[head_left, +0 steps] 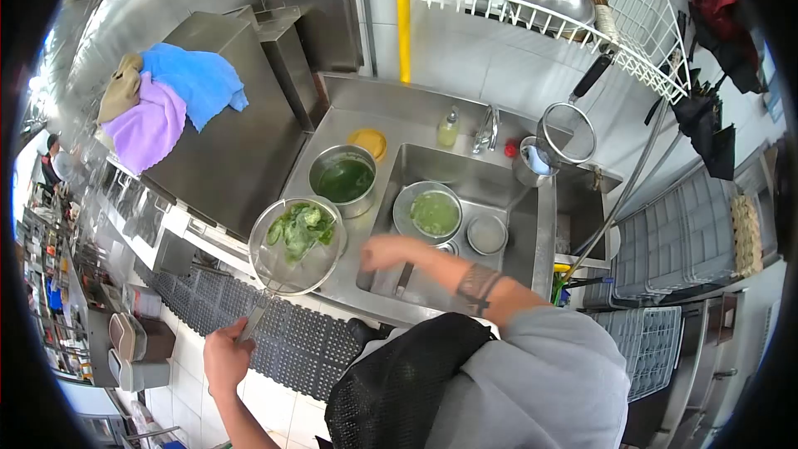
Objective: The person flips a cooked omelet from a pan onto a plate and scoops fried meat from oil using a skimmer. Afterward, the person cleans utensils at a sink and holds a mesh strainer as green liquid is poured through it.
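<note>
My left hand (229,357) is closed around the handle of a round mesh strainer (259,270). Wilted leafy greens (301,231) lie in its mesh, beside a steel pot (343,206) of dark green liquid. Over the left part of the sink (519,258) is my right hand (387,253), apart from the strainer. Its fingers are curled in, and whatever they may hold is hidden. Below that forearm a metal bowl (402,209) with pale green liquid sits in the sink. A smaller round bowl (487,234) stands to its right.
Behind the sink are a soap bottle (448,128) and a faucet (487,129). A yellow lid (368,143) lies behind the pot. Another strainer (568,133) rests over a metal container (532,168). Cloths (193,83) drape a steel cabinet at left; a wire rack (532,12) hangs above.
</note>
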`<state>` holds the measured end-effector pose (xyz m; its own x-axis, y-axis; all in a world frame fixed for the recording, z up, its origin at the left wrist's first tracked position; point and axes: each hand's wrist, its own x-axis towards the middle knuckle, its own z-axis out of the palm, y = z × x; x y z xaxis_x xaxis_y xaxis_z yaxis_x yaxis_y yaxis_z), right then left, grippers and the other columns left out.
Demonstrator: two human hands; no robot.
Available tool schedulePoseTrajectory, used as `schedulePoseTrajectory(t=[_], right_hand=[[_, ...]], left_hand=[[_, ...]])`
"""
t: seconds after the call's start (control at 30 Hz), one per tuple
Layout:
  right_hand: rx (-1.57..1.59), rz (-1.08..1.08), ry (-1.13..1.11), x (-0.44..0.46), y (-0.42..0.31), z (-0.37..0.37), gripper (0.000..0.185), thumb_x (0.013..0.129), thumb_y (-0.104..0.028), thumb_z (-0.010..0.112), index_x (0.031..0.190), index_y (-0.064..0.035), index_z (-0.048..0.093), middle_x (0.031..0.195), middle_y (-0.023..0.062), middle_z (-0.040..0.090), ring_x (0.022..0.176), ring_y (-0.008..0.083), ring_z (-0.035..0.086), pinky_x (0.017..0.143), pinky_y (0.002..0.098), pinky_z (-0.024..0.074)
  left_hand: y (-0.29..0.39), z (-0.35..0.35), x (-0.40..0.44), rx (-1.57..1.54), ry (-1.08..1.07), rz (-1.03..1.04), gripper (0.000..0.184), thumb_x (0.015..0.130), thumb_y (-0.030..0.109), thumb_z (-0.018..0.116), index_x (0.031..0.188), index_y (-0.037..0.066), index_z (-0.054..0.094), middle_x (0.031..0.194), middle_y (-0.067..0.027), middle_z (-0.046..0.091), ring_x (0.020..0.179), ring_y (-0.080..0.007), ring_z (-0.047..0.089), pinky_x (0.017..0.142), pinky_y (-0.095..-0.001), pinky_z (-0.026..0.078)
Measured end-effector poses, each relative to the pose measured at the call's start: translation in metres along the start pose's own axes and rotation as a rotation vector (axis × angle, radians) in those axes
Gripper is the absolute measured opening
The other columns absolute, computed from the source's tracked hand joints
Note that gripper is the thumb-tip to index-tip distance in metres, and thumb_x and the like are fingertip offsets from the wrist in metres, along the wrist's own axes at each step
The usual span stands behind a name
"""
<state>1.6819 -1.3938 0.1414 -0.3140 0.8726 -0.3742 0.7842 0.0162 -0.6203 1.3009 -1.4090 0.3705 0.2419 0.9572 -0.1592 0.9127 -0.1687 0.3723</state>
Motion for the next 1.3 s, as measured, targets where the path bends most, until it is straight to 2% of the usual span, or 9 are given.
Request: schedulePoseTrajectory(t=[0.07, 0.3, 0.57, 0.63, 0.8, 0.9, 0.97, 1.03, 1.3], right_hand=[[-0.121, 0.043, -0.100, -0.064, -0.012, -0.082, 0.035, 0.086, -0.033, 0.062, 0.092, -0.0007, 0.072, 0.080, 0.0177, 0.070, 0.074, 0.0291, 0.066, 0.072, 0.0438, 0.0524], [0.513, 0.104, 1.471, -0.196, -0.066, -0.383, 0.037, 0.097, -0.034, 0.055, 0.098, 0.0022, 0.061, 0.083, 0.0198, 0.066, 0.069, 0.0313, 0.068, 0.058, 0.0429, 0.0551], [1.214, -0.318, 1.103, -0.170, -0.065, -0.471, 0.036, 0.093, -0.031, 0.068, 0.109, 0.0004, 0.059, 0.100, 0.0239, 0.066, 0.083, 0.0298, 0.073, 0.054, 0.0336, 0.0630], [1.379, -0.594, 0.870, -0.181, -0.090, -0.450, 0.024, 0.097, -0.019, 0.043, 0.088, 0.0009, 0.053, 0.082, 0.0106, 0.062, 0.074, 0.0234, 0.061, 0.067, 0.0366, 0.0560], [1.265, -0.502, 1.146, -0.185, -0.069, -0.433, 0.027, 0.101, -0.017, 0.049, 0.111, 0.0052, 0.060, 0.115, 0.0162, 0.064, 0.108, 0.0205, 0.061, 0.086, 0.0295, 0.0496], [1.155, -0.582, 0.952, -0.209, -0.085, -0.397, 0.014, 0.062, 0.009, 0.052, 0.066, 0.0004, 0.063, 0.068, 0.0141, 0.063, 0.066, 0.0275, 0.062, 0.085, 0.0586, 0.0500], [1.017, -0.398, 0.898, -0.226, -0.067, -0.393, 0.033, 0.103, -0.018, 0.048, 0.124, 0.0062, 0.051, 0.117, 0.0118, 0.057, 0.110, 0.0173, 0.054, 0.092, 0.0272, 0.0440], [0.961, -0.378, 1.024, -0.233, -0.079, -0.348, 0.020, 0.099, -0.015, 0.053, 0.109, 0.0020, 0.058, 0.077, 0.0024, 0.046, 0.066, 0.0163, 0.049, 0.053, 0.0301, 0.0423], [0.742, 0.024, 0.765, -0.252, -0.026, -0.139, 0.025, 0.089, -0.011, 0.065, 0.109, 0.0041, 0.060, 0.075, 0.0062, 0.060, 0.057, 0.0129, 0.057, 0.057, 0.0260, 0.0499]], left_hand=[[-0.003, -0.002, 0.003, 0.072, -0.002, 0.033, 0.048, 0.068, 0.008, 0.075, 0.116, 0.010, 0.072, 0.091, -0.0223, 0.070, 0.083, -0.0371, 0.069, 0.075, -0.0410, 0.052], [-0.034, 0.008, 0.023, 0.100, -0.010, 0.169, 0.046, 0.072, 0.011, 0.073, 0.117, 0.007, 0.070, 0.098, -0.0239, 0.068, 0.090, -0.0399, 0.068, 0.079, -0.0410, 0.053], [-0.016, 0.001, 0.017, -0.012, -0.019, 0.028, 0.047, 0.073, 0.009, 0.074, 0.120, 0.005, 0.069, 0.101, -0.0252, 0.070, 0.087, -0.0310, 0.071, 0.083, -0.0361, 0.051], [-0.011, 0.000, 0.017, 0.013, -0.026, 0.048, 0.046, 0.074, 0.009, 0.073, 0.120, 0.005, 0.069, 0.097, -0.0252, 0.070, 0.087, -0.0313, 0.071, 0.083, -0.0361, 0.051], [-0.003, -0.002, 0.021, 0.028, -0.056, -0.005, 0.045, 0.074, 0.009, 0.072, 0.120, 0.006, 0.069, 0.091, -0.0243, 0.069, 0.081, -0.0314, 0.070, 0.081, -0.0366, 0.051], [0.000, -0.002, 0.024, 0.050, -0.084, -0.057, 0.045, 0.075, 0.010, 0.072, 0.120, 0.006, 0.069, 0.088, -0.0233, 0.069, 0.079, -0.0316, 0.069, 0.080, -0.0371, 0.051], [0.000, 0.000, 0.026, 0.035, -0.071, -0.047, 0.045, 0.075, 0.009, 0.072, 0.120, 0.007, 0.070, 0.093, -0.0238, 0.070, 0.082, -0.0321, 0.070, 0.081, -0.0375, 0.051], [-0.003, 0.003, 0.028, 0.028, -0.057, -0.025, 0.045, 0.075, 0.009, 0.072, 0.120, 0.007, 0.069, 0.097, -0.0233, 0.070, 0.086, -0.0322, 0.070, 0.083, -0.0373, 0.052], [0.000, 0.003, 0.034, 0.073, -0.097, -0.053, 0.044, 0.076, 0.006, 0.070, 0.120, 0.007, 0.069, 0.110, -0.0190, 0.071, 0.096, -0.0339, 0.070, 0.089, -0.0365, 0.052]])
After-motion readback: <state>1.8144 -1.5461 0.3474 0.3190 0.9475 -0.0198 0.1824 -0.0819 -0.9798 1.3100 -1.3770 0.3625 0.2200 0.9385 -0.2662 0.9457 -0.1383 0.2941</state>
